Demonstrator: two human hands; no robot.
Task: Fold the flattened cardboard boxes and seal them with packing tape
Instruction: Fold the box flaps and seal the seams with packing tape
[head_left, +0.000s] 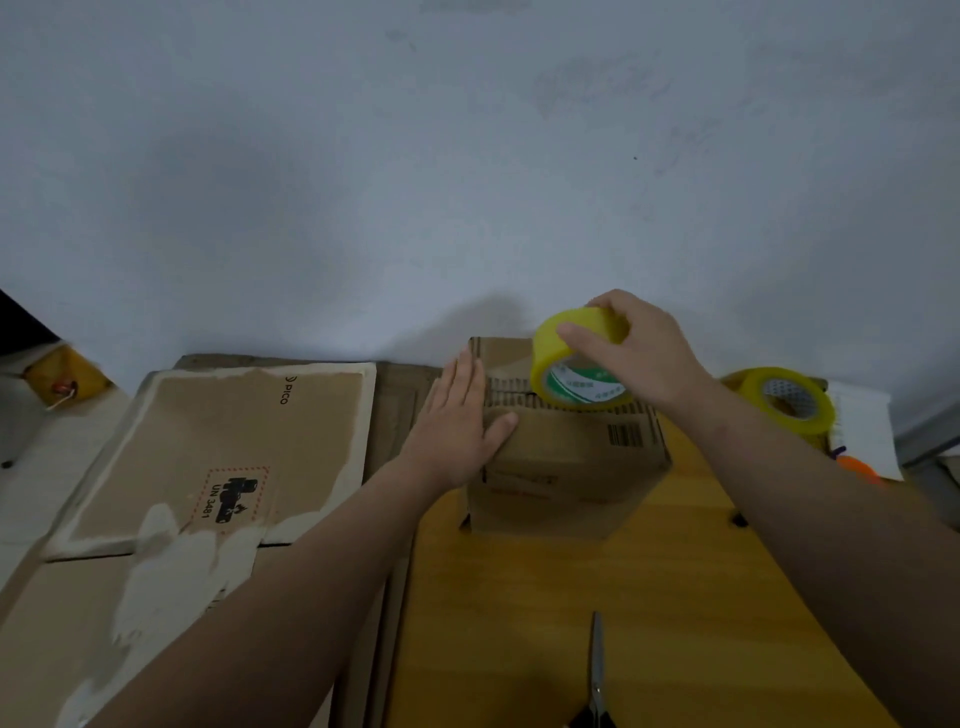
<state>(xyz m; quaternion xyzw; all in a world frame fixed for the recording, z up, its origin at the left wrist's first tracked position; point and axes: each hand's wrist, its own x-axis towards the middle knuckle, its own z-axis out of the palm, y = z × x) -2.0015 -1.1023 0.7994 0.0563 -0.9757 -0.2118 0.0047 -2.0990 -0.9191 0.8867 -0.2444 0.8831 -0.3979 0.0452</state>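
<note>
A small folded cardboard box (571, 467) stands on the yellow wooden table (571, 623) near the wall. My left hand (460, 415) lies flat with straight fingers against the box's left top edge, thumb on its top. My right hand (639, 353) grips a yellow roll of packing tape (576, 374) and holds it on edge on the far part of the box top. A large flattened cardboard box (218, 457) with a torn surface and a "UN 3481" label lies to the left.
A second yellow tape roll (789, 400) sits at the right by the wall, next to white paper (862, 431) and an orange item (857, 467). Scissors (597, 675) lie at the table's near edge. More flat cardboard lies under the large sheet.
</note>
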